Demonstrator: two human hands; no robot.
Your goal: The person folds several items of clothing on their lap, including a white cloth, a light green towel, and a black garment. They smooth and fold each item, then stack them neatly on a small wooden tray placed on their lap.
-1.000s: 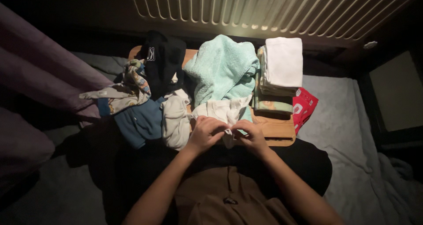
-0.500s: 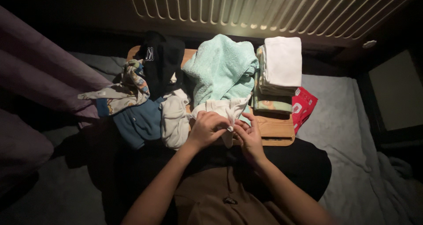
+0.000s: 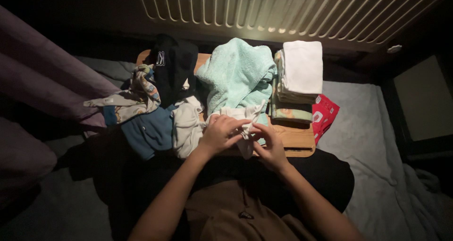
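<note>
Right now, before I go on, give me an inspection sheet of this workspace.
Surface: wooden lap table, mostly covered with laundry.
Job's things: small white garment at the table's near edge, pinched between both hands.
Clutter: mint towel; folded stack topped by a white cloth; red printed item; black garment; blue garment; cream garment; patterned garment.
Hands: left hand and right hand both grip the white garment.
Cables: nothing seen.
Surroundings: radiator behind; grey blanket; purple fabric at left; dim light.
</note>
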